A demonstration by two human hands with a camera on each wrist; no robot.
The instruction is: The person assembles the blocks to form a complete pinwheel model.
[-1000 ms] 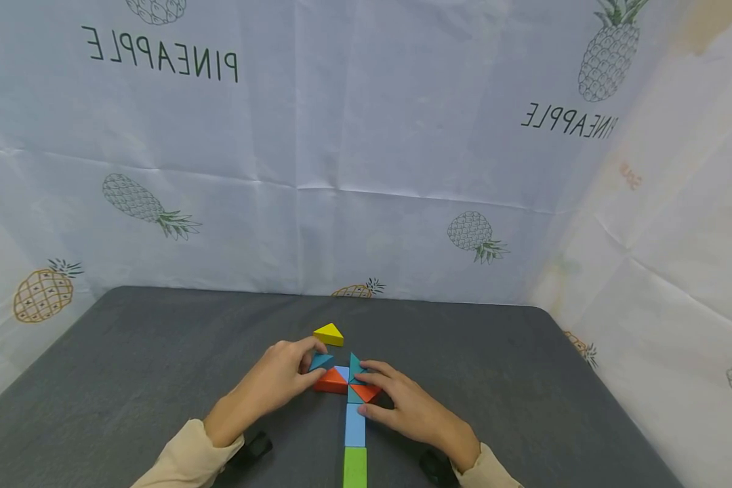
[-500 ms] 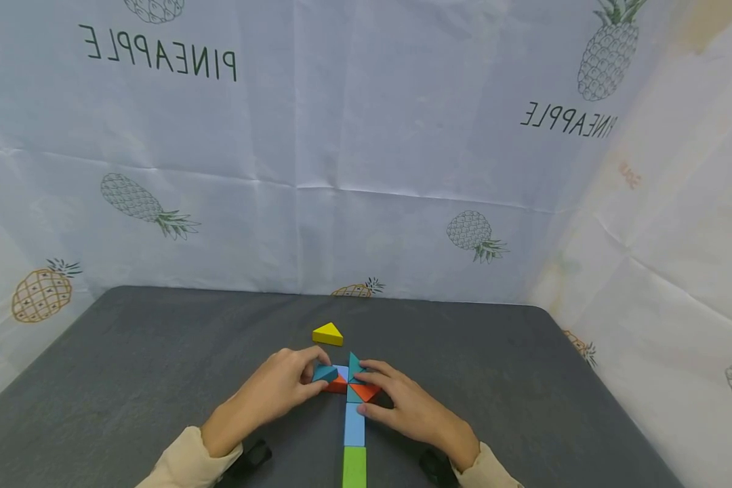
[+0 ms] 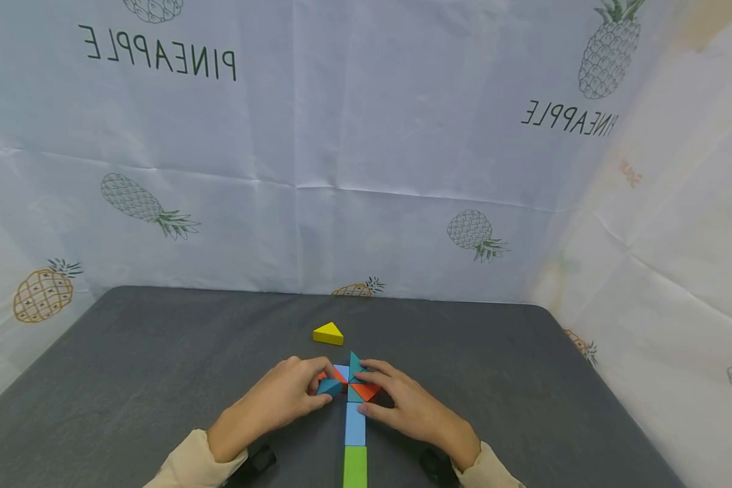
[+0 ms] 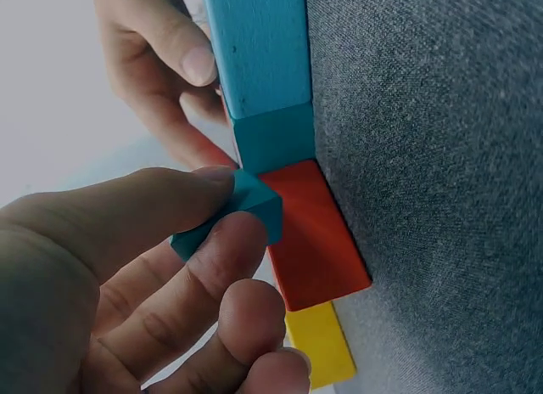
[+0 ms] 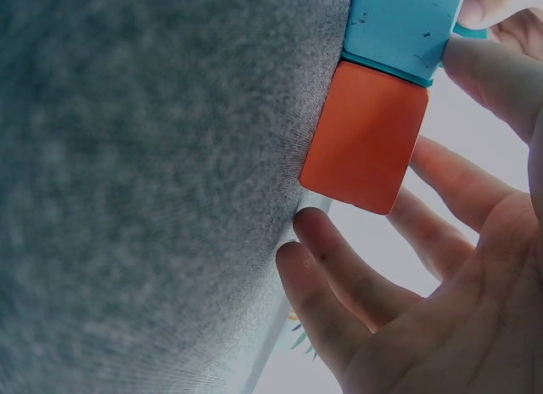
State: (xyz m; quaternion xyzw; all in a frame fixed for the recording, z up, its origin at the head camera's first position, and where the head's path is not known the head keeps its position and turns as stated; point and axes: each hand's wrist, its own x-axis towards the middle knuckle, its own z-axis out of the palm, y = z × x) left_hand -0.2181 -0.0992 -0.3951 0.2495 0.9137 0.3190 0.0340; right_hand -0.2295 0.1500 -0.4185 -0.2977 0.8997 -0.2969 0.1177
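Observation:
In the head view my left hand [image 3: 280, 396] pinches a dark blue triangular block [image 3: 329, 387] between thumb and fingers. The left wrist view has this block [image 4: 261, 205] close beside a red block [image 4: 316, 241]; I cannot tell whether they touch. My right hand [image 3: 411, 407] has its fingertips at an upright-pointing teal triangle [image 3: 355, 367] and its thumb at a light blue block [image 3: 355, 423]. Under that hand lies a red-orange triangle [image 3: 366, 391], its side face [image 5: 365, 139] plain in the right wrist view. A small teal block [image 3: 354, 393] joins these pieces.
Beyond the hands a yellow triangular block [image 3: 328, 334] lies apart on the dark grey table [image 3: 189, 339]. A green block [image 3: 355, 466] continues the row towards me. Pineapple-print cloth [image 3: 366, 135] hangs behind the table.
My left hand has brought the dark blue triangle nearer to me and slightly right, from beyond the left red block to its near side. The right hand has stayed in place.

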